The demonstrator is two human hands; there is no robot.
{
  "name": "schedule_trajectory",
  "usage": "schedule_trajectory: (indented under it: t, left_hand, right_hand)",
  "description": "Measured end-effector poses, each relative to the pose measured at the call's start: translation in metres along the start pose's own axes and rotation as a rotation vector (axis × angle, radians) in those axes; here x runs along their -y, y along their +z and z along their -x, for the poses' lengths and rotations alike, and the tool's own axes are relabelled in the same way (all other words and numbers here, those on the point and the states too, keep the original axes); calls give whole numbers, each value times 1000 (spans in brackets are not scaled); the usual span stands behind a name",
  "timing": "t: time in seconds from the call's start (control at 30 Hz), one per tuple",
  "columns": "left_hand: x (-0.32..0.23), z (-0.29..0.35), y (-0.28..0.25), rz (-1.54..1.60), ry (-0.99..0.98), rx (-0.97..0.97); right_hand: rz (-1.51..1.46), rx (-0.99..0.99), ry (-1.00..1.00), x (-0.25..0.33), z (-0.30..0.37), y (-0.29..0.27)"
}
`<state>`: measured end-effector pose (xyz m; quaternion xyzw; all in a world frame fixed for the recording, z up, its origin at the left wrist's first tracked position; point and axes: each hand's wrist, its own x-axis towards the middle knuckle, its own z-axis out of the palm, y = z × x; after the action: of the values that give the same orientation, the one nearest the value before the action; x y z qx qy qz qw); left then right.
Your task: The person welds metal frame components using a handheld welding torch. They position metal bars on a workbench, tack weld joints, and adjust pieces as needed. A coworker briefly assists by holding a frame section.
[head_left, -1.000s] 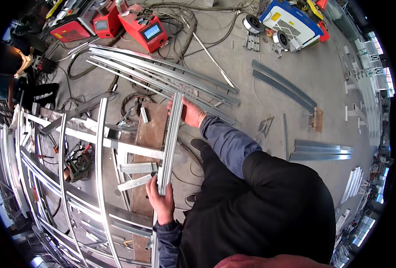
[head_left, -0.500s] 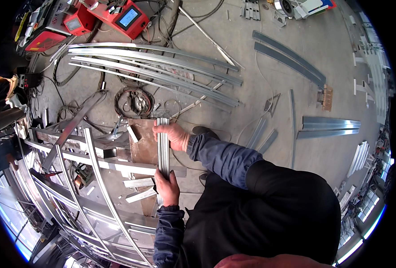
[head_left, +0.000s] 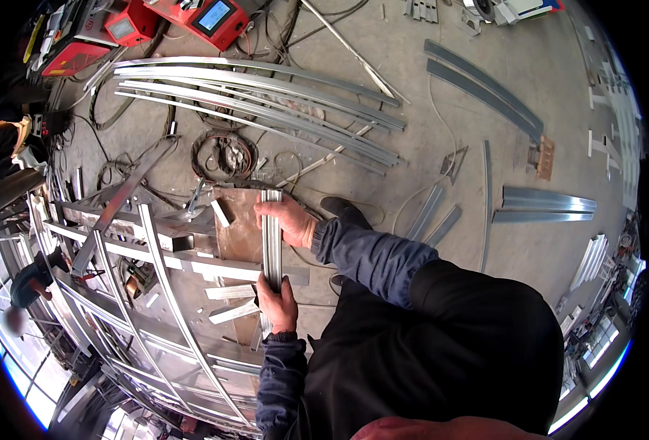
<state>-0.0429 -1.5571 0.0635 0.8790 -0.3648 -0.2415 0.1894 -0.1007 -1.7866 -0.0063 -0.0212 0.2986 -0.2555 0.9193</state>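
Note:
A short, ribbed silver metal channel (head_left: 271, 238) runs lengthwise between my hands, perhaps with more than one piece nested together. My right hand (head_left: 289, 222) wraps round its far part, thumb across the face. Lower down, my left hand (head_left: 278, 304) grips the near part, its thumb raised along the side. Under the channel lies a brown rusty plate (head_left: 238, 227), with a small light metal offcut (head_left: 221, 213) on it. Two more short offcuts (head_left: 230, 292) rest just left of my left hand. A flat grey bar (head_left: 288, 276) passes crosswise beneath the channel.
A frame of long metal rails (head_left: 164, 282) fills the lower left. Several long silver profiles (head_left: 266, 99) lie on the floor beyond, near a coiled cable (head_left: 224, 158) and red machines (head_left: 211, 22). Grey strips (head_left: 548, 204) lie at right. Another person (head_left: 30, 286) bends at far left.
My view has shifted slightly, so the floor items sit a little higher and to the right. Both hands keep hold of the channel. The person at far left has come further into view.

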Motion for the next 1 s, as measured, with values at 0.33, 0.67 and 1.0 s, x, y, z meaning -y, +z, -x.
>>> schedule_trajectory:
  t: [0.33,0.67,1.0]
  left_hand:
    - [6,-2,3,-22,-79,6]
    - [-1,76,-64,89,208,-116]
    - [168,470,-68,659,-434,-461]
  right_hand:
    - [51,41,14,5,-1,-9]
    - [350,50,-58,30,-8,-30]
    - [1733,112,650,-82,215,-77]
